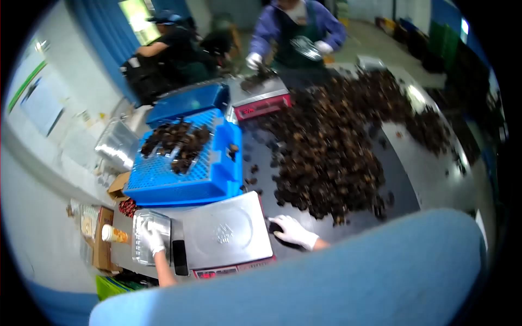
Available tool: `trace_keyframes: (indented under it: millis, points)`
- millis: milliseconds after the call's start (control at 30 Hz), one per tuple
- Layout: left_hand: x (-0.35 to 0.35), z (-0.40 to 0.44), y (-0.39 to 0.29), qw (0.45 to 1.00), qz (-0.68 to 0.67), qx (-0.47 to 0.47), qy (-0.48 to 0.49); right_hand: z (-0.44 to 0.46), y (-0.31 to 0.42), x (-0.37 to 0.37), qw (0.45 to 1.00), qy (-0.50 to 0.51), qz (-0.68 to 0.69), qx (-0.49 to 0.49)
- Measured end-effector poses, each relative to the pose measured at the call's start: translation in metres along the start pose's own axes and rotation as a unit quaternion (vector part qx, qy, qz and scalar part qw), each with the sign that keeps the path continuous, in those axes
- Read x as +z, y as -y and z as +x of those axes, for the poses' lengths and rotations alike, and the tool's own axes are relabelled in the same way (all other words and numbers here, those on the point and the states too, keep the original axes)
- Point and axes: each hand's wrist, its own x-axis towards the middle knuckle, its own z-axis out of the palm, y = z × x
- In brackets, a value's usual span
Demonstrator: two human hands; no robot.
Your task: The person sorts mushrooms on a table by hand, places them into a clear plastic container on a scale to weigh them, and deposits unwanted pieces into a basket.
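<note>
My left hand (154,239), in a white glove, is over a clear plastic container (142,258) left of the scale; its fingers are blurred. My right hand (293,230), gloved in white, lies on the dark table just right of the scale (228,233), near a small black object (276,227) at its fingers; whether it grips that is unclear. The scale has a bare metal plate and a red front. A black phone (179,257) rests between the container and the scale. Beyond my right hand spreads a large heap of dark brown pieces (331,157).
A blue crate (217,185) with dark pieces stands behind the scale, a blue bin (187,106) beyond it. Across the table a co-worker (299,32) stands at a second scale (263,106). Another person (174,49) is at the back left. A cup (114,234) stands far left.
</note>
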Motion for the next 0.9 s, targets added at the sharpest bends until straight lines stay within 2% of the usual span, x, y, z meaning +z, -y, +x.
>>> trace_keyframes:
  millis: [67, 100, 133, 233, 333, 400, 433, 467, 500, 567, 600, 667, 700, 767, 800, 833, 900]
  points:
    - [-0.016, -0.031, 0.017, 0.979, 0.2, -0.005, -0.043, -0.006, 0.001, 0.023, 0.998, -0.029, -0.04, -0.039]
    - [-0.026, -0.044, 0.056, 0.934, 0.345, -0.079, -0.046, -0.01, 0.01, 0.022, 0.994, -0.016, -0.098, -0.041]
    - [-0.036, -0.045, 0.105, 0.971, 0.224, -0.083, 0.022, -0.011, 0.008, 0.03, 0.99, -0.055, -0.11, -0.065]
    - [-0.058, -0.051, 0.108, 0.968, 0.239, -0.07, 0.035, -0.014, 0.006, 0.039, 0.994, -0.033, -0.1, -0.038]
    - [-0.062, -0.044, 0.099, 0.966, 0.245, -0.077, 0.042, -0.023, 0.007, 0.039, 0.997, -0.071, 0.026, 0.023]
    - [-0.059, -0.041, 0.093, 0.965, 0.247, -0.076, 0.047, -0.032, 0.004, 0.028, 0.966, -0.095, 0.214, 0.108]
    - [-0.059, -0.04, 0.091, 0.965, 0.248, -0.074, 0.051, -0.035, 0.003, 0.021, 0.936, -0.098, 0.298, 0.158]
    - [-0.058, -0.04, 0.09, 0.965, 0.246, -0.072, 0.051, -0.039, -0.001, 0.01, 0.85, -0.049, 0.458, 0.257]
    - [-0.057, -0.039, 0.088, 0.966, 0.245, -0.07, 0.054, -0.045, 0.001, -0.001, 0.711, -0.094, 0.641, 0.272]
    - [-0.056, -0.037, 0.084, 0.967, 0.239, -0.063, 0.057, -0.059, 0.001, -0.025, 0.606, -0.117, 0.736, 0.277]
    - [-0.056, -0.037, 0.084, 0.968, 0.238, -0.061, 0.058, -0.066, -0.003, -0.03, 0.616, -0.132, 0.725, 0.278]
    - [-0.056, -0.038, 0.081, 0.97, 0.231, -0.051, 0.063, -0.075, -0.012, -0.043, 0.737, -0.168, 0.586, 0.293]
    - [-0.058, -0.038, 0.081, 0.97, 0.229, -0.047, 0.065, -0.077, -0.016, -0.051, 0.786, -0.184, 0.499, 0.313]
    - [-0.059, -0.035, 0.079, 0.971, 0.225, -0.039, 0.065, -0.076, -0.031, -0.056, 0.858, -0.332, 0.31, 0.241]
    - [-0.059, -0.036, 0.077, 0.971, 0.226, -0.035, 0.067, -0.076, -0.047, -0.064, 0.894, -0.361, 0.145, 0.222]
    - [-0.06, -0.037, 0.075, 0.972, 0.222, -0.03, 0.067, -0.075, -0.061, -0.073, 0.904, -0.379, -0.024, 0.196]
    - [-0.059, -0.039, 0.071, 0.973, 0.22, -0.018, 0.073, -0.073, -0.053, -0.091, 0.872, -0.356, -0.253, 0.222]
